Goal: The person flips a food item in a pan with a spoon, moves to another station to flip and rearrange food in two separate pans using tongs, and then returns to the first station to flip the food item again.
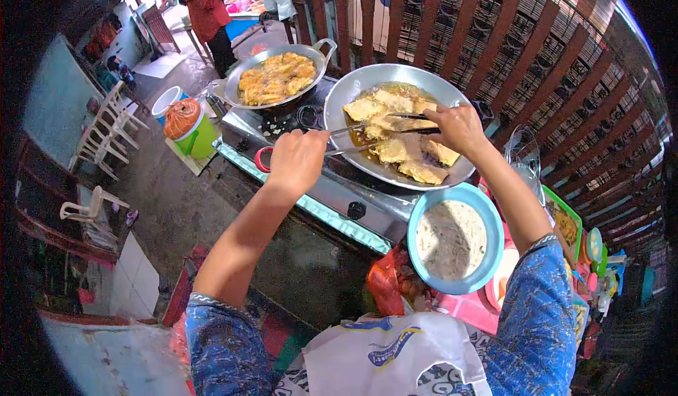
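leaning over the stove (339, 194), the person had both hands above the near wok (339, 96), where pale battered pieces (399, 150) lay in shallow oil. the left hand (296, 159) was closed in a fist round the handle of a metal utensil (347, 149), its shaft reaching rightward to the pieces; gripped at the far end, it likely put distance between the fingers and the hot oil. the right hand (458, 127) was pinched shut on dark tongs (413, 124) whose tips pointed left across the middle pieces, so the two tools met from opposite sides. a blue bowl (418, 216) of batter sat just beside the wok's near rim, within easy reach of the right arm. a second wok (236, 78) further left held browner pieces (277, 78), apart from the pale ones. beyond the stove stood a green jug (201, 138) with an orange lid, white chairs (106, 124), and another person in red (206, 11) well off
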Demonstrator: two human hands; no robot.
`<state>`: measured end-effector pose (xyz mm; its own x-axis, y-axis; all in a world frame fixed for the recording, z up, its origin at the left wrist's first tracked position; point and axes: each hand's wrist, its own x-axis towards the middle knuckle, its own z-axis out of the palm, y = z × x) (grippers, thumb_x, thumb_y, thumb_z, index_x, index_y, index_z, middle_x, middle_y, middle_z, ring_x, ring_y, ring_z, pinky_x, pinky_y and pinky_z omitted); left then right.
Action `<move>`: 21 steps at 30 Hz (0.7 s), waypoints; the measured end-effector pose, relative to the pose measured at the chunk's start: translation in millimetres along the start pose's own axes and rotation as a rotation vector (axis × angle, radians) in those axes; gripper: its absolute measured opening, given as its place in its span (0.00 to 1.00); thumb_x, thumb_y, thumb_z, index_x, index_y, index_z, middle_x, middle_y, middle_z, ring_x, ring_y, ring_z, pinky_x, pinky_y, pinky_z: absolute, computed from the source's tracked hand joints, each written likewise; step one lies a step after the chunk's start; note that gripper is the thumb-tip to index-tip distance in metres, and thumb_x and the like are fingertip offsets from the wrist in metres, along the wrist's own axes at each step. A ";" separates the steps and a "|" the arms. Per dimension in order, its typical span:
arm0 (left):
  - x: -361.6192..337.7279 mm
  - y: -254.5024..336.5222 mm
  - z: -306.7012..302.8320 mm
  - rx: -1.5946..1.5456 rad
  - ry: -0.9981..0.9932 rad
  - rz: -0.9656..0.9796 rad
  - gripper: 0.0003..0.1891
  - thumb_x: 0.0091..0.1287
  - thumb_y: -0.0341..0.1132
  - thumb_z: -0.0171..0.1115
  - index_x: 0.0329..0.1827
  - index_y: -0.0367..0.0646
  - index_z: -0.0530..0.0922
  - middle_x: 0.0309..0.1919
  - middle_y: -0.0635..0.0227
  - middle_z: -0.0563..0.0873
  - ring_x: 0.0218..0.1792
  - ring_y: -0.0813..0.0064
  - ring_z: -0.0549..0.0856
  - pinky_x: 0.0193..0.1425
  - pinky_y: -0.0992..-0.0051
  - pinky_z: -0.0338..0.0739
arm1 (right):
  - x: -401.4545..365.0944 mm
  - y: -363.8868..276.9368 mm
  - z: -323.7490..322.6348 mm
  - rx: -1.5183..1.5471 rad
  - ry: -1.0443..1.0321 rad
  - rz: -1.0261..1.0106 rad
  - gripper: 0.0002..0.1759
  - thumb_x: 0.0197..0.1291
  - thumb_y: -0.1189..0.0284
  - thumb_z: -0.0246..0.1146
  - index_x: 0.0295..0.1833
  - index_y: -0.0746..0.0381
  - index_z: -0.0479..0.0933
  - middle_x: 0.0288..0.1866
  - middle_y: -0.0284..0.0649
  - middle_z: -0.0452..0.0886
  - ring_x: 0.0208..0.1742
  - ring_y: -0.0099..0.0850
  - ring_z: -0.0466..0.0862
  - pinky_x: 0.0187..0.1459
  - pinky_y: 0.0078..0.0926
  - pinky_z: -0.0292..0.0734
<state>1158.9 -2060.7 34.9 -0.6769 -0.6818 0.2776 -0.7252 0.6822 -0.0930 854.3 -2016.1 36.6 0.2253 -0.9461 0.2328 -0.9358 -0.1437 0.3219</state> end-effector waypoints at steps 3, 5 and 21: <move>2.8 0.0 4.8 -0.009 0.042 0.016 0.20 0.48 0.25 0.60 0.47 0.44 0.77 0.32 0.60 0.83 0.34 0.58 0.82 0.39 0.63 0.76 | 3.8 1.8 7.5 -0.045 0.019 -0.031 0.22 0.43 0.53 0.67 0.44 0.50 0.77 0.29 0.36 0.80 0.33 0.35 0.82 0.36 0.37 0.74; 7.5 1.3 8.6 0.009 0.083 0.030 0.18 0.48 0.25 0.59 0.45 0.42 0.78 0.30 0.60 0.82 0.33 0.59 0.82 0.37 0.63 0.76 | 7.5 7.8 16.2 -0.009 0.005 0.005 0.22 0.44 0.52 0.66 0.45 0.49 0.78 0.30 0.37 0.80 0.34 0.35 0.82 0.37 0.37 0.74; 8.0 -13.3 13.0 0.071 0.209 0.081 0.04 0.53 0.29 0.54 0.25 0.45 0.78 0.21 0.62 0.82 0.26 0.65 0.83 0.29 0.68 0.77 | -1.1 72.0 3.1 0.144 -0.024 0.271 0.25 0.46 0.47 0.63 0.49 0.44 0.79 0.35 0.40 0.82 0.37 0.39 0.82 0.38 0.36 0.77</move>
<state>1161.5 -2078.7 25.9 -0.6978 -0.5509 0.4578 -0.6818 0.7069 -0.1885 785.8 -2026.3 56.7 -0.0424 -0.9620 0.2697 -0.9901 0.0766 0.1176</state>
